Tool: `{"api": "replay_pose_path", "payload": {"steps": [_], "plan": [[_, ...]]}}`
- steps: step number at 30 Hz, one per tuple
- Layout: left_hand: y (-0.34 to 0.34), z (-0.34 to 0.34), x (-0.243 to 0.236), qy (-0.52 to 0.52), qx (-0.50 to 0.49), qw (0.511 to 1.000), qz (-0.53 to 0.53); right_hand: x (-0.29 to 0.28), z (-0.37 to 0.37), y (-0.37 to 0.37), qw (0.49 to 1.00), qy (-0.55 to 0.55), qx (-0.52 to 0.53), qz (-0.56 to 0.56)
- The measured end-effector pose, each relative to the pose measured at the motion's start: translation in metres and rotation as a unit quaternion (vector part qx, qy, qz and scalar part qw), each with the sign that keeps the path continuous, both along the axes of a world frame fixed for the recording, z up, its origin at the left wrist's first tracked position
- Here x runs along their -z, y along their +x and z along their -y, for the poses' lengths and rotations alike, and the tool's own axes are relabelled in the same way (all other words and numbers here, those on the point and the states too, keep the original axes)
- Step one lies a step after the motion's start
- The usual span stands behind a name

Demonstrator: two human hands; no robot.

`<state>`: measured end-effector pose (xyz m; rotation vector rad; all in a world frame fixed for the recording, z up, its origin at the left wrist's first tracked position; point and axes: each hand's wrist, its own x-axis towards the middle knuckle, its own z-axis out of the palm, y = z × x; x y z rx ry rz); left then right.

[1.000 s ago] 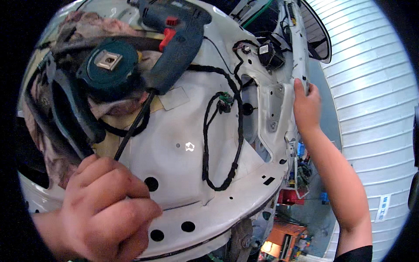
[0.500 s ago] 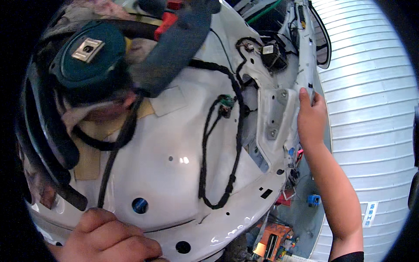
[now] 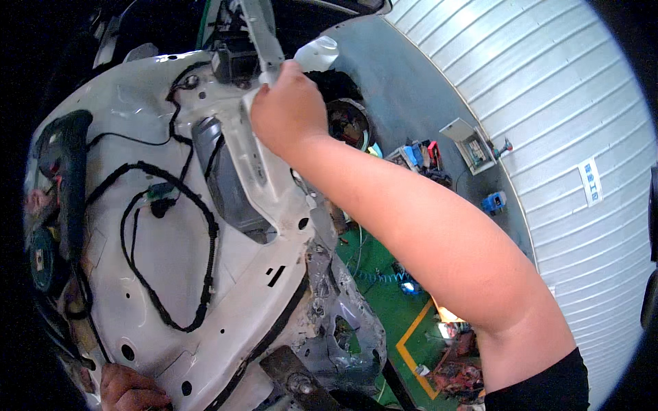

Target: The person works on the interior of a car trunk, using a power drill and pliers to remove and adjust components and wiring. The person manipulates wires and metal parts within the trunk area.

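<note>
My right hand [image 3: 291, 113] is closed with its fingers wrapped round a pale metal pillar [image 3: 262, 38] of a stripped white car body [image 3: 161, 257]. At the lower left my left hand [image 3: 131, 389] is closed by the panel's edge, and whatever lies in its fingers is hidden. A thin black cord [image 3: 96, 335] runs down toward that hand. Beyond it at the left lies a dark green and black power tool [image 3: 46, 260]. Between my hands, a looped black wiring harness [image 3: 212, 240] rests on the panel, with a connector [image 3: 162, 200] inside the loop.
A long opening [image 3: 236, 185] and small holes pierce the panel. Its right edge is torn and crumpled grey metal [image 3: 336, 312]. On the floor beyond are an open box [image 3: 469, 145], a blue object [image 3: 493, 201] and assorted tools, beside a ribbed white wall [image 3: 562, 130].
The view has swung right, so the car body and power tool appear farther left and more floor shows. My right hand stays on the pillar; my left hand remains closed at the lower left.
</note>
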<state>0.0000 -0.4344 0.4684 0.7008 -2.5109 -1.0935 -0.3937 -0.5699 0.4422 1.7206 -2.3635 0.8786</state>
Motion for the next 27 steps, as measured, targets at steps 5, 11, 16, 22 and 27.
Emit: {"api": "replay_pose_path", "payload": {"steps": [5,11,16,22,27], "plan": [[0.002,-0.003,0.004,-0.009,-0.002,1.000,0.010,-0.003,-0.006,0.002,1.000,-0.002,0.014,0.014],[0.010,-0.001,0.005,-0.007,0.021,1.000,0.018,-0.003,-0.005,0.000,0.999,0.027,0.021,-0.012],[0.024,-0.008,0.036,-0.068,-0.031,0.996,-0.052,-0.002,0.000,0.003,0.999,-0.002,0.015,-0.032],[0.030,-0.004,0.031,-0.084,-0.008,0.994,-0.071,0.002,0.005,0.004,0.998,-0.035,0.004,-0.056],[0.035,0.002,0.041,0.000,-0.045,0.994,-0.098,0.006,0.003,-0.006,0.996,-0.049,0.021,-0.074]]}}
